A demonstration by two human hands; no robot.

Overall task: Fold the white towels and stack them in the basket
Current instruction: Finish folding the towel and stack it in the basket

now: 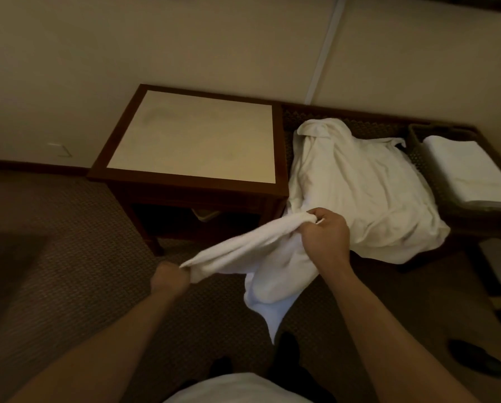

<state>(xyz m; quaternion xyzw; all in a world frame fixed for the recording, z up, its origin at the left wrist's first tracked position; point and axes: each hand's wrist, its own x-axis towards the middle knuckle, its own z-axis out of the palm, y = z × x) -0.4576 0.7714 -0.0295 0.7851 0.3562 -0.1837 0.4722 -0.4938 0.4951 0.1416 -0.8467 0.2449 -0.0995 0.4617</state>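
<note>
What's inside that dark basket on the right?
The basket holds a neat stack of folded white towels, reaching about to its rim. Anything beneath the stack is covered, and the basket's right end is cut off by the frame.

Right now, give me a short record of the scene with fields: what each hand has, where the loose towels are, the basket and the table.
left hand: left hand grips one end of the held towel
right hand: right hand grips the other end; the rest of the towel hangs below
loose towels: unfolded pile on the dark bench, right of the table
basket: dark basket at far right, folded white towels inside
table: side table with a pale top, nothing on it
</note>
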